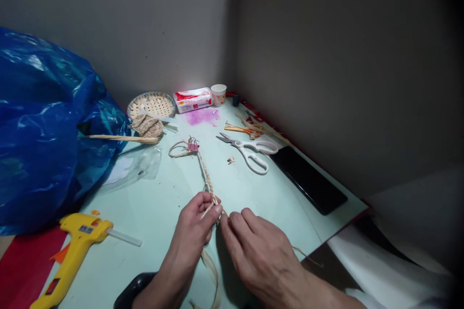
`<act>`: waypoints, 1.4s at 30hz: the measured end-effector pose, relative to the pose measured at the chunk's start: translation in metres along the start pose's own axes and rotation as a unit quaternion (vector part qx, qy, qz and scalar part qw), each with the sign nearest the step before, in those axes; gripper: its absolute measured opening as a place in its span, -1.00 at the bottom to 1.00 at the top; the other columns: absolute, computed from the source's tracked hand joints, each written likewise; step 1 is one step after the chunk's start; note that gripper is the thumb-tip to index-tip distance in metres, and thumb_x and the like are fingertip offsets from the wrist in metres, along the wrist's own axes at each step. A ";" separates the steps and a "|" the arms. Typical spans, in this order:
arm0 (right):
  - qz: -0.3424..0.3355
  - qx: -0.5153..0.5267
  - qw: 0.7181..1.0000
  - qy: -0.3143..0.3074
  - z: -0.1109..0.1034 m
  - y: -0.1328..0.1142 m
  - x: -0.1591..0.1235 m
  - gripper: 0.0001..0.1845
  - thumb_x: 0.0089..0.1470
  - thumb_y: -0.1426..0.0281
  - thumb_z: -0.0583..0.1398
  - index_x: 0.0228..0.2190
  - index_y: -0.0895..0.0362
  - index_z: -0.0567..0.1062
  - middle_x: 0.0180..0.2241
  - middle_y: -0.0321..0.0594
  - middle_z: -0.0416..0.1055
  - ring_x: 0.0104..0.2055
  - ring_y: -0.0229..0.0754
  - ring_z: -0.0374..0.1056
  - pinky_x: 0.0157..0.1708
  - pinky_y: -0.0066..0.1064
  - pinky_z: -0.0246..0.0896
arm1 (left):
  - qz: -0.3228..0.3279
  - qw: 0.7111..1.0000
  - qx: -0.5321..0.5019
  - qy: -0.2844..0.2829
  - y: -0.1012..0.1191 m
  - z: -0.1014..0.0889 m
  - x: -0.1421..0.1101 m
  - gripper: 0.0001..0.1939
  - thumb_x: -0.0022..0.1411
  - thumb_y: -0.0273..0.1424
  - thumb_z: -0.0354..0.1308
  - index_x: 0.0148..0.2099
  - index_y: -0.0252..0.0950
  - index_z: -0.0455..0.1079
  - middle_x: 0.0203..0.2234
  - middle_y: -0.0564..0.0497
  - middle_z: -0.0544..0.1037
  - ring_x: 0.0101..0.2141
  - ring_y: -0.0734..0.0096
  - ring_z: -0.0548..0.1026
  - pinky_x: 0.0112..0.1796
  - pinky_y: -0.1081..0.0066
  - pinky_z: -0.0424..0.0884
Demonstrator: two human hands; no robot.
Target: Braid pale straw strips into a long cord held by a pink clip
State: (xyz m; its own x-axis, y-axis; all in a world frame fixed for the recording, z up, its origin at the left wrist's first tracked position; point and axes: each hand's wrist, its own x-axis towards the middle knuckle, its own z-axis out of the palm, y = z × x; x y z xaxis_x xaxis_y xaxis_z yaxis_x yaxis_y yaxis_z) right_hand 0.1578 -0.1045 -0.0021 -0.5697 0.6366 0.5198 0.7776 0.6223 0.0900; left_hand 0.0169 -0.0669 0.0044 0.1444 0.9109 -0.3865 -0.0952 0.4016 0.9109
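Observation:
A thin braid of straw-coloured fibre (205, 171) runs down the table from a pink binder clip (193, 147), with a small loop of the same fibre to the clip's left. My left hand (197, 224) pinches the braid's near end between thumb and fingers. Close beside it, my right hand (255, 241) is closed on a fibre strand (225, 213) coming off the braid. A flat pale strip (210, 270) hangs below my left hand, and a thin tail sticks out past my right wrist. The fingertips of my right hand are partly hidden.
White-handled scissors (250, 149) and a black phone (308, 178) lie to the right. A yellow glue gun (78, 246) lies front left, below a big blue plastic bag (54, 140). Behind are a twine ball (148, 126), woven basket (154, 105), tissue pack (193, 100) and paper cup (218, 95).

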 end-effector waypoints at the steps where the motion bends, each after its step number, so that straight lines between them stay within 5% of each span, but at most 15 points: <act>1: 0.002 0.011 1.000 -0.004 0.000 -0.002 -0.001 -0.73 0.08 0.63 0.01 -0.26 0.32 0.48 -0.46 -0.11 0.33 -0.46 -0.10 0.19 -0.59 -0.27 0.05 | 0.000 1.000 -0.002 0.000 0.000 0.000 0.000 -0.75 0.09 -0.29 0.25 -0.28 -0.31 0.28 -0.58 0.23 0.22 -0.67 0.74 -0.02 -0.62 0.57 -0.15; 6: 0.080 0.149 0.984 -0.052 -0.008 0.008 -0.007 -0.73 0.22 0.42 0.06 -0.44 0.21 0.49 -0.48 -0.14 0.37 -0.44 -0.12 0.25 -0.47 -0.27 0.21 | 0.004 0.999 0.008 0.034 0.002 -0.002 -0.002 -0.77 0.06 -0.30 0.25 -0.27 -0.32 0.37 -0.55 0.16 0.33 -0.63 0.67 0.14 -0.61 0.59 -0.01; 10: 0.197 0.242 0.946 -0.090 -0.025 0.041 0.007 -0.74 0.26 0.33 0.03 -0.29 0.15 0.49 -0.07 -0.01 0.41 -0.05 -0.02 0.31 -0.06 -0.15 0.21 | 0.025 0.996 0.059 0.064 0.001 -0.005 -0.003 -0.76 0.08 -0.27 0.24 -0.24 -0.31 0.41 -0.49 0.08 0.45 -0.59 0.58 0.25 -0.59 0.56 0.08; 12: 0.214 0.277 0.931 -0.102 -0.027 0.052 0.021 -0.78 0.23 0.32 0.07 -0.21 0.17 0.45 -0.04 0.03 0.39 -0.01 0.02 0.29 -0.02 -0.11 0.17 | 0.035 0.994 0.078 0.072 0.000 -0.005 -0.003 -0.76 0.09 -0.27 0.23 -0.24 -0.31 0.41 -0.45 0.04 0.49 -0.56 0.54 0.31 -0.57 0.55 0.14; 15: 0.246 0.411 0.860 -0.176 -0.016 0.054 0.040 -0.67 0.20 0.22 0.11 -0.08 0.15 0.37 -0.20 -0.07 0.45 -0.20 -0.09 0.36 -0.22 -0.30 0.24 | 0.050 0.994 0.075 0.060 -0.001 -0.005 -0.003 -0.76 0.11 -0.28 0.21 -0.20 -0.31 0.42 -0.35 -0.03 0.56 -0.44 0.40 0.44 -0.43 0.48 0.31; 18: 0.238 0.562 0.747 -0.264 0.003 0.050 0.048 -0.66 0.22 0.14 0.08 -0.19 0.16 0.39 -0.46 -0.27 0.40 -0.47 -0.27 0.28 -0.43 -0.46 0.16 | 0.063 0.994 0.078 0.040 0.000 -0.006 -0.004 -0.74 0.16 -0.28 0.17 -0.14 -0.31 0.43 -0.26 -0.09 0.59 -0.30 0.27 0.49 -0.28 0.39 0.38; 20: 0.242 0.600 0.711 -0.278 0.012 0.049 0.049 -0.67 0.21 0.15 0.09 -0.28 0.18 0.41 -0.48 -0.31 0.35 -0.49 -0.32 0.22 -0.46 -0.50 0.11 | 0.073 0.992 0.097 0.036 0.000 -0.007 -0.004 -0.74 0.18 -0.27 0.14 -0.13 -0.31 0.43 -0.22 -0.10 0.59 -0.23 0.22 0.50 -0.20 0.36 0.37; 26: 0.280 0.624 0.693 -0.229 0.020 0.046 0.046 -0.72 0.21 0.22 0.09 -0.18 0.17 0.41 -0.39 -0.26 0.42 -0.35 -0.25 0.28 -0.34 -0.47 0.13 | 0.093 0.985 0.129 0.071 -0.002 -0.004 -0.006 -0.77 0.22 -0.28 0.07 -0.11 -0.26 0.34 -0.37 -0.02 0.54 -0.33 0.26 0.49 -0.24 0.35 0.37; 31: 0.284 0.599 0.716 -0.220 0.024 0.045 0.045 -0.71 0.20 0.30 0.08 -0.48 0.18 0.44 -0.53 -0.33 0.34 -0.47 -0.32 0.16 -0.44 -0.49 0.02 | 0.129 0.963 0.199 0.128 -0.003 0.003 -0.011 -0.88 0.23 -0.36 0.03 -0.15 -0.18 0.27 -0.52 0.09 0.48 -0.43 0.32 0.46 -0.31 0.39 0.30; 38: 0.312 0.552 0.750 -0.188 0.022 0.040 0.042 -0.67 0.18 0.32 0.06 -0.52 0.18 0.46 -0.63 -0.37 0.13 -0.54 -0.32 -0.02 -0.53 -0.45 -0.11 | 0.176 0.890 0.403 0.119 -0.007 -0.003 -0.013 -0.72 0.31 -0.41 -0.11 0.02 -0.18 0.29 -0.34 -0.09 0.58 -0.30 0.13 0.53 -0.26 0.28 0.27; 42: 0.320 0.552 0.751 -0.168 0.021 0.036 0.041 -0.68 0.17 0.34 0.06 -0.56 0.18 0.44 -0.60 -0.33 0.24 -0.53 -0.31 0.07 -0.48 -0.44 -0.04 | 0.221 0.841 0.485 0.091 0.000 -0.010 -0.015 -0.80 0.28 -0.48 -0.07 -0.20 -0.21 0.37 -0.50 -0.07 0.53 -0.46 0.20 0.48 -0.41 0.33 0.21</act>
State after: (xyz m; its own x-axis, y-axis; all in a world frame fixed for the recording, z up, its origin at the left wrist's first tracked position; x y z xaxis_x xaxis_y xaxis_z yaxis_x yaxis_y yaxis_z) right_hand 0.1571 -0.0459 0.0043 -0.3524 0.9300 -0.1047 0.3311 0.0192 -0.9434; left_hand 0.0053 -0.0799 0.0085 0.1447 0.9857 0.0860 0.7612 -0.1664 0.6268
